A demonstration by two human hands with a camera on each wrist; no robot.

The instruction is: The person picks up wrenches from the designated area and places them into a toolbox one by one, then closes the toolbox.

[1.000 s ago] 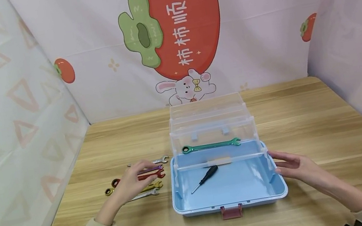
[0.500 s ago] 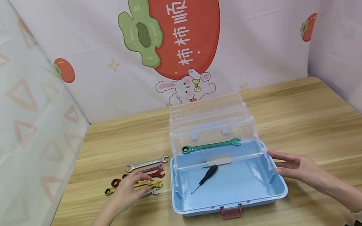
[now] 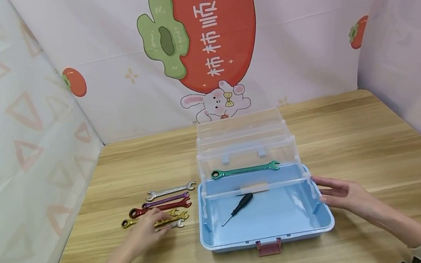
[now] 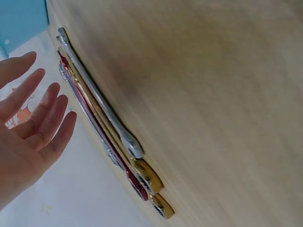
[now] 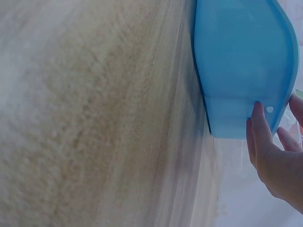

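Observation:
My left hand (image 3: 145, 232) is low over a row of combination wrenches, its fingers loosely bent and holding nothing. In the left wrist view, its fingers (image 4: 47, 106) are spread beside the wrenches, apart from them. The row has a silver wrench (image 3: 171, 191), a purple wrench (image 3: 165, 200), a red wrench (image 3: 164, 207), gold wrenches (image 3: 183, 215) and a nearer silver wrench (image 3: 180, 224), partly hidden by the hand. My right hand (image 3: 350, 196) rests with extended fingers against the right side of the blue toolbox (image 3: 269, 237), touching its wall near the rim.
The toolbox's clear trays (image 3: 243, 139) are raised toward the back. A green wrench (image 3: 244, 170) lies in one; a black-handled screwdriver (image 3: 244, 201) lies on the box floor. A maroon latch (image 3: 269, 247) hangs at the front. Printed cloth (image 3: 304, 39) stands behind the wooden table (image 3: 336, 128).
My left hand has moved left and toward me across the wrenches and lowered, uncovering the far silver, purple and red ones. The right hand and toolbox have stayed put.

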